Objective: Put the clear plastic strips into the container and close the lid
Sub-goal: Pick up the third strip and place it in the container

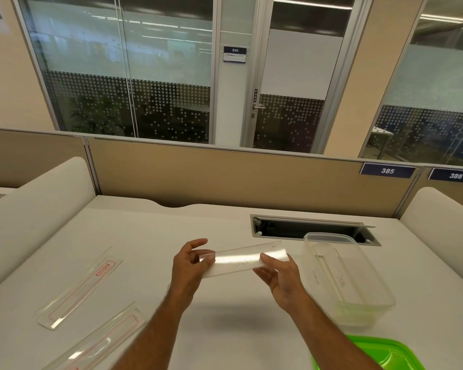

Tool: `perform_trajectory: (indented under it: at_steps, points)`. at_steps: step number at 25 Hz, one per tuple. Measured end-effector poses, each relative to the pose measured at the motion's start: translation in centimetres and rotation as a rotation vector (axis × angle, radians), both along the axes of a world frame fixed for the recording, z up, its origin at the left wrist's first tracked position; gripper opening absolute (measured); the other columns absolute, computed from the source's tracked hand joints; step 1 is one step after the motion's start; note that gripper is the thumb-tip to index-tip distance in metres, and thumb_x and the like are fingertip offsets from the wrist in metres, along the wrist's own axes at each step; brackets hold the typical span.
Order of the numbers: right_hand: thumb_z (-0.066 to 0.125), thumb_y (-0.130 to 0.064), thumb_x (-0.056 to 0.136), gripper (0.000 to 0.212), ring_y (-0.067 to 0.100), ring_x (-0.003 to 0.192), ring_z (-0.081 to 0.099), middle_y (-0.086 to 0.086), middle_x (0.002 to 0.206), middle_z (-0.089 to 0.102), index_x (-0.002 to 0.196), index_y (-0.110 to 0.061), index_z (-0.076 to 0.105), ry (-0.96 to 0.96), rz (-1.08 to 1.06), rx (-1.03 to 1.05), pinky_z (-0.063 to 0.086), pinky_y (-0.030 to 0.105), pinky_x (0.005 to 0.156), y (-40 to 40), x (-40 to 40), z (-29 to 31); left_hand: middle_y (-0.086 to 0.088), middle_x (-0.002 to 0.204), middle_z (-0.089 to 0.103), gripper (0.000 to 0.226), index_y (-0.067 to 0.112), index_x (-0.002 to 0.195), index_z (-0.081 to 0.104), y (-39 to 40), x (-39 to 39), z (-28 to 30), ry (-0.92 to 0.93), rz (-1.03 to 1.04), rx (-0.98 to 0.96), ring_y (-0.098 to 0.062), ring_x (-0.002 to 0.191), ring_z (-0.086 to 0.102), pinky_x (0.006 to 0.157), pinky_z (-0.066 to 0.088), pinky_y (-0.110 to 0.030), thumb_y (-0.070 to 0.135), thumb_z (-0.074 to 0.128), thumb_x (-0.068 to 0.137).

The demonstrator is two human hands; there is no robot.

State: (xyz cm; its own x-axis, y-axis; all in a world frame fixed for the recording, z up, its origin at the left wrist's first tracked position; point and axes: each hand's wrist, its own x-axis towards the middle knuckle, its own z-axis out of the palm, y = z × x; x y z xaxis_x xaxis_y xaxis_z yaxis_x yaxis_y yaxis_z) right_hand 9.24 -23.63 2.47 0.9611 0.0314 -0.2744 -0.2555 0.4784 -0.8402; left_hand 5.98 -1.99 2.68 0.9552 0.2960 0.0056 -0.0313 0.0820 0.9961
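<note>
Above the white desk I hold a clear plastic strip [241, 259] flat between both hands. My left hand [189, 265] pinches its left end, and my right hand [281, 276] grips its right end. To the right stands the clear open container [369, 305], with at least one clear strip [332, 268] lying inside it. Its green lid [380, 353] lies on the desk at the lower right, apart from the container. Two more clear strips with red outlines rest at the left, one [80, 288] farther back and one [99, 340] at the near edge.
A recessed cable tray [313, 229] is cut into the desk behind the container. A beige partition [225, 177] closes off the back of the desk. White rounded dividers [35, 206] rise at both sides.
</note>
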Motion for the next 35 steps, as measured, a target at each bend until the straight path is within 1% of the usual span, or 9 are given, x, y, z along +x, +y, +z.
perform_trajectory:
  at_steps: [7,12,14,17,19,21,27,32,35]
  points:
    - [0.068,0.004,0.083,0.058,0.039,0.100,0.069,0.022,0.114,0.069,0.134,-0.009,0.043,-0.030,-0.029,0.050,0.062,0.039,0.074,0.3,-0.2,0.3,-0.010,0.103,0.072,0.031,0.014,0.117,0.062,-0.4,0.3,0.3,0.019,0.043,-0.047,-0.020,0.090,0.065,0.058,0.050,-0.012,0.006,0.068,0.087]
    - [0.070,0.002,0.082,0.058,0.039,0.101,0.069,0.022,0.115,0.068,0.132,-0.008,0.044,-0.035,-0.015,0.052,0.062,0.041,0.076,0.4,-0.2,0.0,-0.006,0.098,0.067,0.015,0.008,0.105,0.068,-0.7,0.1,0.2,0.081,0.034,-0.126,-0.020,0.092,0.059,0.087,0.053,-0.041,0.011,0.064,0.091]
    - [0.072,0.000,0.081,0.059,0.037,0.101,0.069,0.020,0.114,0.069,0.132,-0.009,0.043,-0.043,0.032,0.003,0.059,0.045,0.084,0.2,-0.2,0.0,-0.006,0.094,0.066,0.012,0.006,0.100,0.069,-0.5,-0.1,0.0,0.088,0.050,-0.140,-0.020,0.089,0.058,0.085,0.051,-0.042,0.008,0.063,0.090]
    - [0.081,-0.012,0.075,0.060,0.030,0.105,0.067,0.015,0.115,0.070,0.126,-0.015,0.048,-0.085,0.140,-0.272,0.058,0.039,0.087,-0.6,-0.4,0.6,-0.007,0.093,0.068,0.008,0.007,0.094,0.069,-0.2,-0.2,0.2,0.069,0.087,-0.101,-0.020,0.085,0.057,0.073,0.048,-0.030,0.006,0.063,0.089]
    - [0.086,-0.019,0.070,0.059,0.024,0.105,0.063,0.009,0.116,0.066,0.118,-0.020,0.053,-0.154,0.168,-0.590,0.058,0.022,0.074,-1.3,-0.5,1.4,-0.006,0.091,0.067,0.008,0.004,0.095,0.068,-0.2,-0.3,0.7,0.062,0.089,-0.029,-0.017,0.080,0.057,0.061,0.048,-0.018,0.006,0.063,0.090]
    - [0.090,-0.027,0.065,0.061,0.021,0.105,0.060,0.001,0.115,0.061,0.115,-0.024,0.056,-0.229,0.238,-0.879,0.055,0.015,0.064,-1.8,-0.2,2.3,-0.004,0.088,0.066,0.008,0.001,0.096,0.067,-0.2,-0.6,1.2,0.049,0.067,0.038,-0.015,0.078,0.056,0.051,0.046,-0.009,0.005,0.061,0.091]
    - [0.080,-0.059,0.062,0.068,0.012,0.100,0.058,-0.006,0.118,0.062,0.119,-0.032,0.056,-0.470,0.796,-1.635,0.048,0.016,0.073,-0.5,0.6,5.2,-0.005,0.092,0.066,0.008,0.007,0.092,0.067,-0.8,-1.1,0.9,0.039,-0.048,0.094,-0.017,0.081,0.057,0.059,0.045,-0.019,0.005,0.059,0.092]
    - [0.078,-0.056,0.066,0.075,0.015,0.102,0.058,-0.005,0.123,0.059,0.131,-0.033,0.049,-0.495,0.904,-1.707,0.049,0.022,0.081,1.0,0.4,5.1,-0.006,0.098,0.067,0.011,0.012,0.094,0.067,-1.3,-1.2,0.6,0.013,-0.064,0.080,-0.022,0.088,0.058,0.062,0.048,-0.020,0.005,0.059,0.093]
    - [0.076,-0.061,0.065,0.074,0.014,0.098,0.060,-0.004,0.122,0.061,0.129,-0.033,0.049,-0.474,0.813,-1.719,0.053,0.024,0.081,0.8,0.2,4.6,-0.005,0.114,0.065,0.021,0.015,0.113,0.062,-1.8,-0.8,0.3,-0.040,0.001,0.176,-0.018,0.101,0.059,0.067,0.053,-0.012,0.018,0.062,0.092]
